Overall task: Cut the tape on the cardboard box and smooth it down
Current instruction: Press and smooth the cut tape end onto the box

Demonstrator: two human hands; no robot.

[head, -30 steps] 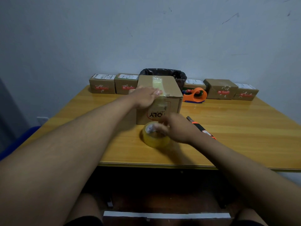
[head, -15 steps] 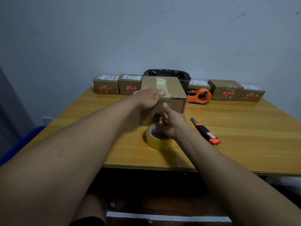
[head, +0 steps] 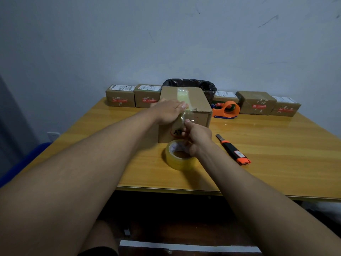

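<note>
Your left hand [head: 168, 112] lies flat on the big box [head: 193, 106]; your right hand [head: 197, 135] pinches its tape [head: 185, 115]. One tape roll [head: 178, 156], one knife [head: 233, 150], five small boxes [head: 120, 98] behind

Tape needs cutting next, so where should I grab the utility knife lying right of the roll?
Take the utility knife by its black middle with the right hand, coming from above. It lies flat on the table, orange end toward you, tip pointing toward the box, with bare table along both its long sides.
</note>
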